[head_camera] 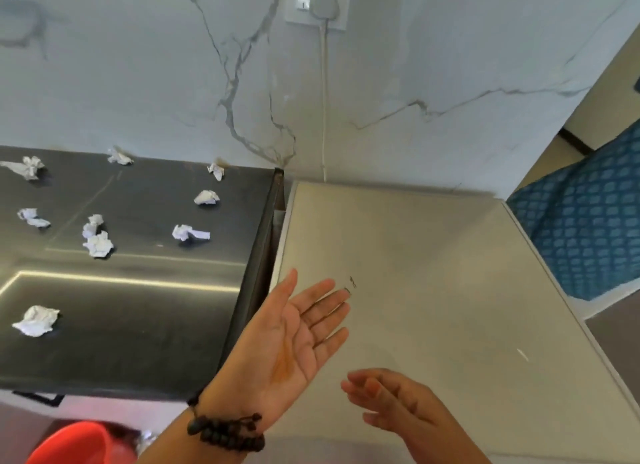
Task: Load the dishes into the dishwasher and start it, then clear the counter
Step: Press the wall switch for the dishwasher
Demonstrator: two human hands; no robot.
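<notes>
Surface (138, 325): dark, glossy top on the left, reflecting a bright strip of light, butted against a marble-patterned wall (138, 65) with grey veins.

Pale appliance top (433, 273): flat, light grey panel to the right of the dark surface, slightly lower, with a narrow gap between the two; likely the dishwasher, though no door or controls showed.

Wall socket (317, 2): white plate at the far centre, a plug seated in it, and a white cord (324, 99) running down behind the pale top.

Crumpled paper scraps: white wads scattered over the dark surface, well apart. One lay near the left edge (36, 320); a pair sat touching mid-left (97, 238); one lay towards the centre (189, 233); others lay farther back, by the wall (215, 170).

Red container (79, 444): rim only, near left corner, below the surface.

Blue patterned fabric (585, 228): far right, beyond the pale top.

Left hand (291, 339): palm up over the pale top, fingers straight, grip loose and holding nothing; a dark bead bracelet (228, 432) circled the wrist.

Right hand (391, 399): near right, blurred, fingers loosely bent, nothing in its grip.
</notes>
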